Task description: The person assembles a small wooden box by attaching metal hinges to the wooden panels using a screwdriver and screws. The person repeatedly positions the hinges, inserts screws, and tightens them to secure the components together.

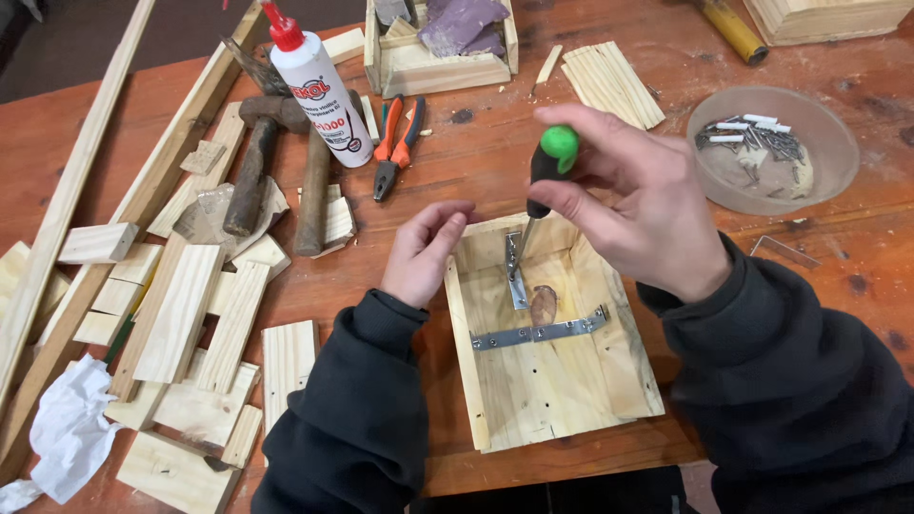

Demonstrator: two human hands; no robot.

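Note:
A shallow pine box (pixel 552 381) lies open on the red-brown workbench in front of me. Two perforated metal brackets sit inside it: a long one (pixel 538 333) across the bottom and a short one (pixel 515 271) running up toward the far wall. My right hand (pixel 628 205) grips a screwdriver with a black and green handle (pixel 552 167), held upright with its tip down at the short bracket. My left hand (pixel 424 252) rests on the box's far left corner, fingers curled against the wood.
To the left lie several pine offcuts (pixel 181 314), two hammers (pixel 252 167), a white glue bottle with a red cap (pixel 319 90), orange-handled pliers (pixel 398 143) and crumpled paper (pixel 71 428). A clear bowl of nails (pixel 771 148) stands right; a small wooden crate (pixel 438 48) behind.

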